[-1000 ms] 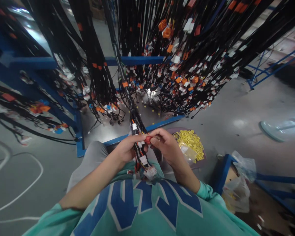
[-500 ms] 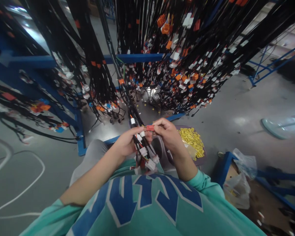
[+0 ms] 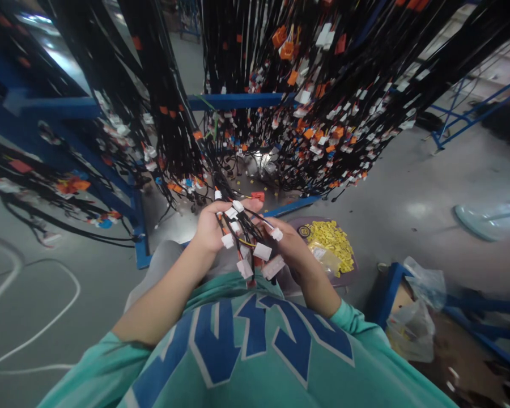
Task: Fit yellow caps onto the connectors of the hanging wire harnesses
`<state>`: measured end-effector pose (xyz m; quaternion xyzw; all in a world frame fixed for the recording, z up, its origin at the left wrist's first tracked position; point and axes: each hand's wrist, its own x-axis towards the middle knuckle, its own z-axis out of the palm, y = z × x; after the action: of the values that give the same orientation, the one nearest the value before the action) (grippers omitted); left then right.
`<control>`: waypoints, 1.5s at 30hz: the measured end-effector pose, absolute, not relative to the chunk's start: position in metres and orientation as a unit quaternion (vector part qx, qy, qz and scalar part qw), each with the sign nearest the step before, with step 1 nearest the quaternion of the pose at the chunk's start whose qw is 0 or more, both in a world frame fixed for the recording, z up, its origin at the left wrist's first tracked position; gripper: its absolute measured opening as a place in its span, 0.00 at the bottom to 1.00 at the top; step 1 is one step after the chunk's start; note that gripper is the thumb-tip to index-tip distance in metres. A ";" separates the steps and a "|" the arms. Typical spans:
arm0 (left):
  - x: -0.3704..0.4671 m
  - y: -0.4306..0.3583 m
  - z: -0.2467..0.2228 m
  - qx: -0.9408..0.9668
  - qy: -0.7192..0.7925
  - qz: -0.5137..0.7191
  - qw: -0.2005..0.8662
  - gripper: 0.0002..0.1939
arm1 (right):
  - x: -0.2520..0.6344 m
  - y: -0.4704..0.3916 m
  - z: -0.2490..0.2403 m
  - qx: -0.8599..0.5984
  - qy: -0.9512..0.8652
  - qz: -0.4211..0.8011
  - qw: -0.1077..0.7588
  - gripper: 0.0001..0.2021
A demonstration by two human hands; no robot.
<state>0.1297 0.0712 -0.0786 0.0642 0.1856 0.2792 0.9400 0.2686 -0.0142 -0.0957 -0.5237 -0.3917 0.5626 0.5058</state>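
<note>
A black wire harness point(image 3: 224, 184) runs down from the rack to my lap and ends in a fan of white connectors point(image 3: 262, 251). My left hand point(image 3: 210, 229) is closed around the bundle from the left, its thumb beside the small white plugs. A red connector point(image 3: 257, 196) sticks out past the left fingertips, free of my right hand. From the right, my right hand point(image 3: 292, 246) grips the loose connector ends; its fingertips are partly hidden behind the wires. A white plug point(image 3: 276, 233) lies against the right fingers.
Hanging harnesses point(image 3: 323, 124) with white and orange connectors crowd the blue rack point(image 3: 242, 101) ahead. A tub point(image 3: 352, 276) of yellow pieces point(image 3: 334, 243) stands beside my right forearm. Clear plastic bags point(image 3: 412, 328) lie farther right. A white hose point(image 3: 38, 340) curves over the floor at left.
My right hand has let go of the red connector and moved down to the connector ends. The white connectors are now spread between both hands, and the bundle has shifted left.
</note>
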 end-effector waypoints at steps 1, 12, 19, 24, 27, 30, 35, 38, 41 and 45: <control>0.129 0.071 -0.079 0.061 0.184 0.281 0.940 0.31 | 0.268 -0.016 -0.097 -0.513 -0.376 0.593 0.494 0.16; 0.131 0.071 -0.083 0.069 0.189 0.303 0.932 0.33 | 0.269 -0.016 -0.091 -0.450 -0.292 0.673 0.510 0.13; 0.132 0.076 -0.082 0.082 0.189 0.306 0.930 0.33 | 0.282 -0.023 -0.087 -0.466 -0.355 0.639 0.498 0.16; 0.136 0.076 -0.079 0.084 0.189 0.312 0.927 0.31 | 0.282 -0.026 -0.106 -0.475 -0.307 0.679 0.469 0.22; 0.136 0.074 -0.077 0.086 0.189 0.306 0.929 0.29 | 0.278 -0.027 -0.115 -0.470 -0.266 0.710 0.452 0.25; 0.133 0.075 -0.077 0.091 0.190 0.293 0.933 0.29 | 0.275 -0.028 -0.110 -0.438 -0.272 0.735 0.441 0.24; 0.124 0.077 -0.084 0.122 0.211 0.238 0.940 0.28 | 0.274 -0.030 -0.095 -0.414 -0.270 0.726 0.479 0.15; 0.119 0.077 -0.089 0.146 0.216 0.215 0.941 0.22 | 0.274 -0.029 -0.098 -0.436 -0.269 0.717 0.474 0.12; 0.115 0.078 -0.091 0.163 0.228 0.204 0.938 0.13 | 0.274 -0.029 -0.102 -0.443 -0.258 0.724 0.462 0.12; 0.112 0.078 -0.090 0.161 0.291 0.188 0.924 0.09 | 0.275 -0.029 -0.102 -0.456 -0.218 0.718 0.479 0.11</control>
<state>0.1120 0.0782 -0.0905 0.1613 0.2911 0.1881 0.9241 0.2754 -0.0288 -0.1016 -0.4556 -0.2181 0.7177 0.4793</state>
